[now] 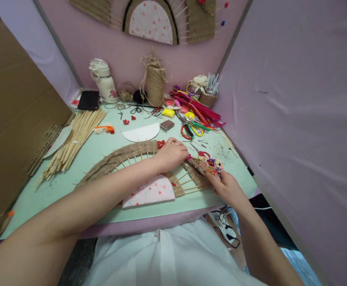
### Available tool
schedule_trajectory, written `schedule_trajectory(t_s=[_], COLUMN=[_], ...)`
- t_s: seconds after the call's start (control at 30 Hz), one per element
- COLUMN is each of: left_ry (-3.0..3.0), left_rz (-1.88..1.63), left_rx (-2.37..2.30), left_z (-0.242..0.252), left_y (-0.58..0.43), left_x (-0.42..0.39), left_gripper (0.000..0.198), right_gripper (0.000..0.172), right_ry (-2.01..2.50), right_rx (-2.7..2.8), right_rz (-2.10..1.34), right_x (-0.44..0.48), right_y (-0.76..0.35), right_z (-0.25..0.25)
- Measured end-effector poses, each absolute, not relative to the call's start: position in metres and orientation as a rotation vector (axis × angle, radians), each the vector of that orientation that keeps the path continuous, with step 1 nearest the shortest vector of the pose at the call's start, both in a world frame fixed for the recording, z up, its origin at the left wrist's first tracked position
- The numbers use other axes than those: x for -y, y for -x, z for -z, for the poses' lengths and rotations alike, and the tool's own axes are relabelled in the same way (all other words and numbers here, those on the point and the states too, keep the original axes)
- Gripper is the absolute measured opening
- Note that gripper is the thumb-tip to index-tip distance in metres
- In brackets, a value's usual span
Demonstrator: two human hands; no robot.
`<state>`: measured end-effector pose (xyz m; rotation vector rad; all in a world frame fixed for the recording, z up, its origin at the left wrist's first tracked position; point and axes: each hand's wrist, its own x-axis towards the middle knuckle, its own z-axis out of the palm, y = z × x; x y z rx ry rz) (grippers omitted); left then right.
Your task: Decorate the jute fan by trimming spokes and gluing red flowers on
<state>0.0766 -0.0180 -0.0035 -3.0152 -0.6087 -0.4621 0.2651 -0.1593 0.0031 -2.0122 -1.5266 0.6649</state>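
A fan-shaped weaving (126,153) of brown twine on thin wooden sticks lies near the front of the table. A pink dotted half-round cloth (151,192) covers its inner part, and a red flower (160,144) sits on its outer band. My left hand (173,154) rests over that band with curled fingers; a small pink bit shows at the fingertips, but what they grip is hidden. At the weaving's right side, my right hand (224,184) pinches a floral-patterned cloth (207,162). Red-handled scissors (201,152) lie just beyond the cloth.
Wooden sticks (75,139), a phone (88,100) and a bottle (104,81) stand or lie left. Behind are a twine spool (155,83) and pink pipe cleaners (203,109). Pliers (187,129) and a white half-round piece (140,133) lie mid-table. Cardboard (15,119) stands left.
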Motion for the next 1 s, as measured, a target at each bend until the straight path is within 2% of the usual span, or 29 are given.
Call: schedule_trajectory(t_s=[0.4,0.63,0.87,1.0], left_ry=[3.067,3.194,3.452,3.459], left_rz=[0.439,0.571,0.513,0.487], left_rx=[0.558,0.848,0.841,0.82], left_z=[0.003,-0.019,-0.011,-0.009], left_y=[-0.069,-0.068,-0.086,-0.091], left_x=[0.019,0.02,0.007,0.007], left_gripper=[0.024,0.016,0.032,0.034], right_gripper=[0.041,0.038,0.039,0.039], right_ry=[2.015,2.023,1.999,2.002], right_rx=[1.473,1.438,1.394,1.358], right_rz=[-0.638,-0.579,-0.546,-0.539], right_x=[0.162,0.162,0.164,0.166], right_y=[-0.272,-0.279,-0.284,-0.291], right_z=[-0.001,-0.005,-0.005,-0.005])
